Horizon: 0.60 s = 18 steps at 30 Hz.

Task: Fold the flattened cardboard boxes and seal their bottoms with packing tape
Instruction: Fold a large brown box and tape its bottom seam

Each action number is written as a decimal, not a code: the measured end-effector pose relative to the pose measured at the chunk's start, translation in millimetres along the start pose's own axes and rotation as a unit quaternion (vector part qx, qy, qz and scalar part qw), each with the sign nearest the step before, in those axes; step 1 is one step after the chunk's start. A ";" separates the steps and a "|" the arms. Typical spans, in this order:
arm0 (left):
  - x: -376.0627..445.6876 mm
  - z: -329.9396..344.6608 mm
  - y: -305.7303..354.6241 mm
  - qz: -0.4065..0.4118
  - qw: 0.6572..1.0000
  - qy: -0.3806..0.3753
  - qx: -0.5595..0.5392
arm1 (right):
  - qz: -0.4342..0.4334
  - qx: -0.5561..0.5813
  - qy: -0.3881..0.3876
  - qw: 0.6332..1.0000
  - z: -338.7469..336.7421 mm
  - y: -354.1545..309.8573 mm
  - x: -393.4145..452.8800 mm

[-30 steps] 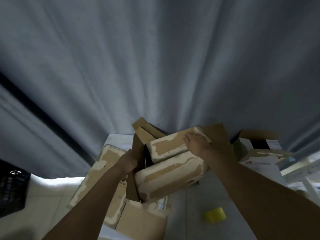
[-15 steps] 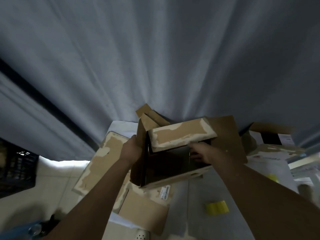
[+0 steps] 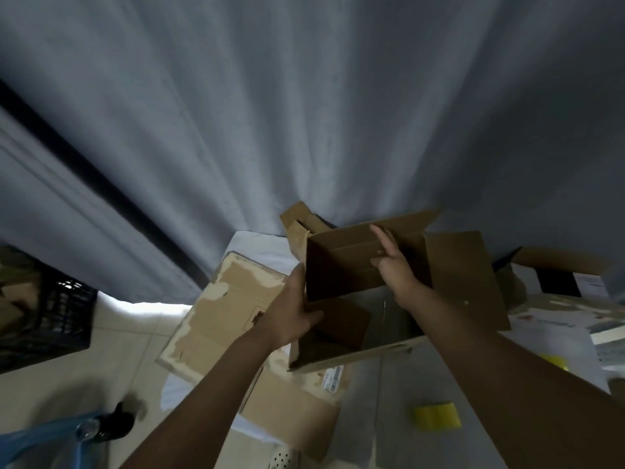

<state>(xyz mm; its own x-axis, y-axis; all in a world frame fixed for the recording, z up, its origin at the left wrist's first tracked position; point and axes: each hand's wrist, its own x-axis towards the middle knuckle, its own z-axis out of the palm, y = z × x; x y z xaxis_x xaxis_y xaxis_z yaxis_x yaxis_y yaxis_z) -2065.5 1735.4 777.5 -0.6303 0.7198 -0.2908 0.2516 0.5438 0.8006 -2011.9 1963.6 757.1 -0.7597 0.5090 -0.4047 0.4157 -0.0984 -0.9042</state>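
A brown cardboard box stands opened up on the white table, its dark inside facing me and its flaps spread outward. My left hand grips the box's left wall, thumb inside and fingers outside. My right hand reaches into the box with straight fingers pressing against the far flap. A wide flap lies open to the right. A yellow roll of packing tape sits on the table near my right forearm.
Flattened, torn cardboard boxes lie stacked to the left under the open box. Another box and papers sit at the right. A grey curtain hangs behind. A black crate stands on the floor at left.
The torn top flaps that were closed have been pushed open and back. My right hand moved from the flap edge into the box and up against the far flap.
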 end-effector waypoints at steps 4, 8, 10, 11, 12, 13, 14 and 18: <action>7.2 -1.9 -4.1 -0.003 0.992 -0.097 0.080 | -0.029 -0.068 0.001 0.997 1.3 -5.2 0.4; 7.3 1.3 -6.7 -0.009 0.987 -0.102 0.123 | -0.024 -0.066 -0.020 0.997 -2.2 -13.6 13.7; 4.7 3.9 -8.0 -0.005 0.979 -0.116 0.167 | -0.014 -0.052 -0.048 0.997 -2.8 -17.6 23.8; 3.7 6.4 -8.9 -0.008 0.976 -0.122 0.179 | -0.007 -0.061 -0.059 0.996 -3.2 -19.0 27.7; 3.2 9.0 -8.9 -0.013 0.974 -0.125 0.190 | 0.000 -0.078 -0.074 0.994 -4.7 -20.5 30.1; 4.6 12.1 -8.5 -0.017 0.972 -0.125 0.198 | 0.005 -0.095 -0.087 0.992 -5.9 -21.5 31.3; 8.3 15.1 -8.6 -0.027 0.972 -0.120 0.202 | 0.006 -0.115 -0.094 0.989 -7.5 -21.8 30.0; 33.8 29.5 9.6 -0.076 0.966 -0.060 0.241 | 0.019 -0.223 -0.083 0.971 -21.9 2.6 8.5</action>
<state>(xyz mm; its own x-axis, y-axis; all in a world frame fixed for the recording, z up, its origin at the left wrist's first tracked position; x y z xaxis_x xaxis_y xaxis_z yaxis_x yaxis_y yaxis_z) -2062.8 1777.7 759.9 -0.6052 0.6443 -0.4675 0.4930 0.7645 0.4154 -2006.3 1986.4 754.3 -0.7945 0.3640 -0.4862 0.5918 0.2839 -0.7545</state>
